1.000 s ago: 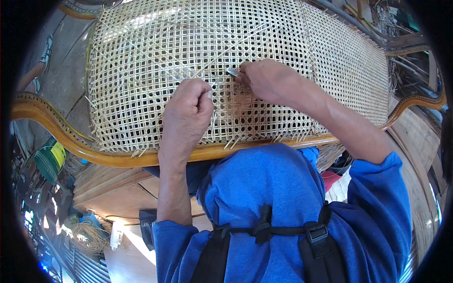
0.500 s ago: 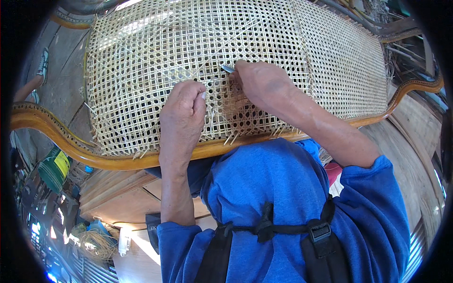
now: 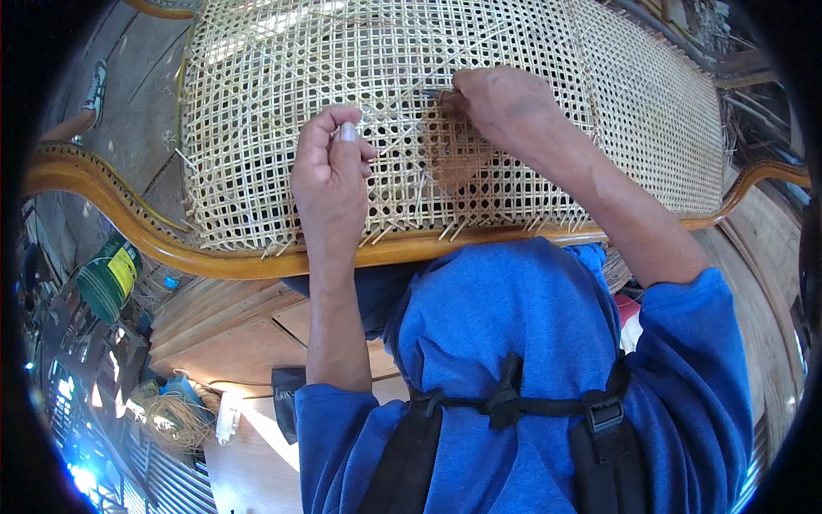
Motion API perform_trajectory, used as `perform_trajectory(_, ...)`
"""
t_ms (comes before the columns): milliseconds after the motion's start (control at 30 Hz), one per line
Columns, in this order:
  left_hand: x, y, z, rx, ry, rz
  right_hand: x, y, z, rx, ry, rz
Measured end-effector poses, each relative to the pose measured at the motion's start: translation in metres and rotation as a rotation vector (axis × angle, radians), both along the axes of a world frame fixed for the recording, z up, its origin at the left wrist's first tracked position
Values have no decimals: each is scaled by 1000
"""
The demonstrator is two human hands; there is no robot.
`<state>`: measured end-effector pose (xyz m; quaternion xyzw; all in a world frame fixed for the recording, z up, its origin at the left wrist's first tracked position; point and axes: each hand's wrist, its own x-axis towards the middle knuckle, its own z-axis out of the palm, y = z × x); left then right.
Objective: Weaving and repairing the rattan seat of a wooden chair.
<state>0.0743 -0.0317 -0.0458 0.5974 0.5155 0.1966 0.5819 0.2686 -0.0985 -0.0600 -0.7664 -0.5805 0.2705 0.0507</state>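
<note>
A pale cane webbing panel [image 3: 257,146] with an open lattice weave is stretched over a curved, varnished wooden frame [image 3: 411,251]. Loose strand ends stick up along its near edge. Above the middle of the webbing, my right hand [image 3: 514,107] is closed round a small metal tool [image 3: 434,92] with a slim tip pointing left; most of it is hidden in my fist. My left hand [image 3: 334,163] is just left of it over the weave, fingers curled and thumb near the forefinger. Whatever the left fingers pinch, if anything, is too thin to make out.
A green bucket [image 3: 107,278] with a yellow label stands at the left. Below it lie a bundle of cane fibre [image 3: 175,424] and a white bottle [image 3: 228,418]. Another person's foot in a sandal [image 3: 96,94] shows at the upper left. Wooden boards [image 3: 753,283] lie on the right.
Both hands have shifted slightly up in the picture, the right one with the tool also rightward. The left fist has loosened, its thumb and forefinger now raised. The whole view has shifted a little.
</note>
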Motion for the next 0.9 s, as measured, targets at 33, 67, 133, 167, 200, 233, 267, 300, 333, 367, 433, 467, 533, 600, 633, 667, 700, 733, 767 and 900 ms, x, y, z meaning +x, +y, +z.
perform_trajectory(33,-2,-4,4,110,54,-7,-4,-1,-1,22,-22,-3)
perform_trajectory(67,-5,-9,11,279,190,-92,-1,-2,-2,22,-16,-50)
perform_trajectory(133,-14,-26,21,401,213,-262,5,7,0,-86,57,-103)
perform_trajectory(167,-18,-34,25,519,240,-434,9,13,1,-198,135,-155)
perform_trajectory(200,-19,-41,28,523,241,-433,16,19,8,-383,340,-264)
perform_trajectory(233,-18,-48,31,546,309,-558,19,17,3,-379,339,-264)
perform_trajectory(267,-18,-54,34,565,382,-680,21,15,-4,-349,506,-325)
perform_trajectory(300,-18,-58,39,568,386,-677,24,13,-8,-318,671,-386)
perform_trajectory(333,-18,-61,44,525,414,-736,28,12,-11,-327,745,-397)
perform_trajectory(367,-18,-63,46,479,439,-793,26,16,-6,-327,743,-393)
perform_trajectory(433,-22,-70,38,523,348,-796,18,24,6,-378,306,-202)
perform_trajectory(467,-23,-73,36,570,258,-805,9,16,2,-152,39,-56)
perform_trajectory(533,-27,-78,34,575,252,-792,1,11,-15,-101,-26,-13)
perform_trajectory(600,-28,-80,30,575,224,-785,4,9,-16,-49,-79,-10)
perform_trajectory(633,-29,-79,27,580,174,-755,11,11,-13,-50,-84,-12)
perform_trajectory(667,-32,-78,25,587,135,-721,20,15,-10,-191,216,-168)
perform_trajectory(700,-35,-79,23,589,140,-718,25,19,-6,-333,516,-322)
perform_trajectory(733,-38,-80,21,600,108,-636,22,18,-1,-322,530,-326)
perform_trajectory(767,-40,-82,19,606,74,-556,21,19,2,-322,532,-324)
perform_trajectory(900,-42,-83,17,645,115,-423,7,18,2,-306,56,-93)
